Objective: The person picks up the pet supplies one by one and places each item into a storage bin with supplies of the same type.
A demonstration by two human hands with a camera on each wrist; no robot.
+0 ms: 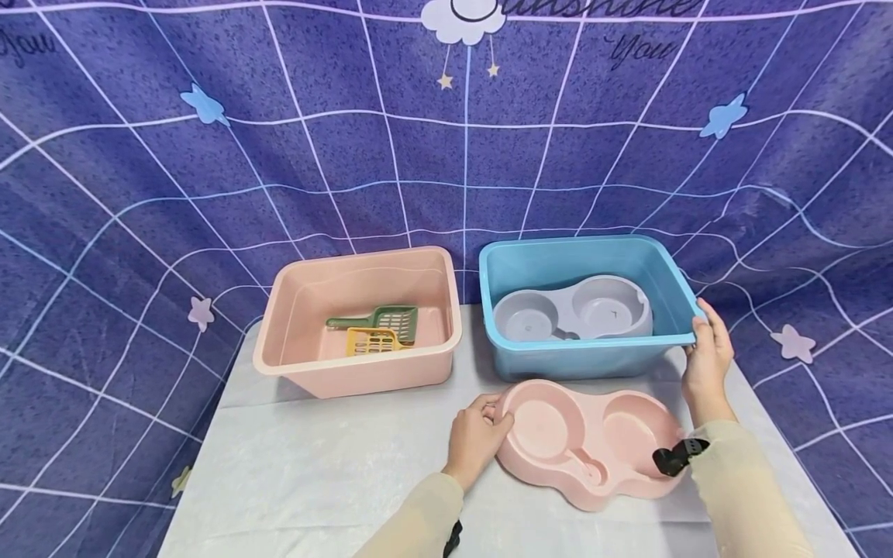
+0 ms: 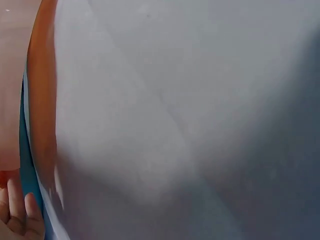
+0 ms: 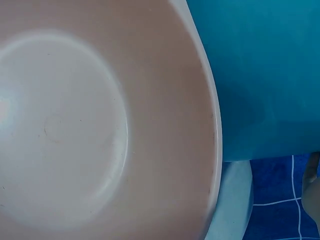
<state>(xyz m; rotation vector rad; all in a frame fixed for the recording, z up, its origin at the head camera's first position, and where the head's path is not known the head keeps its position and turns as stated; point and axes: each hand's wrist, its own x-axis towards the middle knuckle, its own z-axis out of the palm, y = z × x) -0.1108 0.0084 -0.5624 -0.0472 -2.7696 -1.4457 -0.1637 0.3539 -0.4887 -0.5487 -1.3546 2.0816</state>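
A pink double pet bowl (image 1: 596,415) sits in front of a blue litter box (image 1: 572,361). My left hand (image 1: 477,438) pinches the bowl's left rim, thumb on top; in the left wrist view its fingers (image 2: 17,210) show at the lower left corner. My right hand (image 1: 708,368) grips the front right corner of the blue box's rim. The right wrist view shows the pink bowl large, with a sliver of the right hand (image 3: 312,192) at the edge. A grey double pet bowl (image 1: 605,308) lies inside the blue box.
Left of the blue box stands a pink litter box (image 1: 377,380) holding a green litter scoop (image 1: 356,322) and a yellow litter scoop (image 1: 366,341). A white cloth (image 1: 314,465) covers the table. Behind and beside it hangs a purple curtain (image 1: 418,155).
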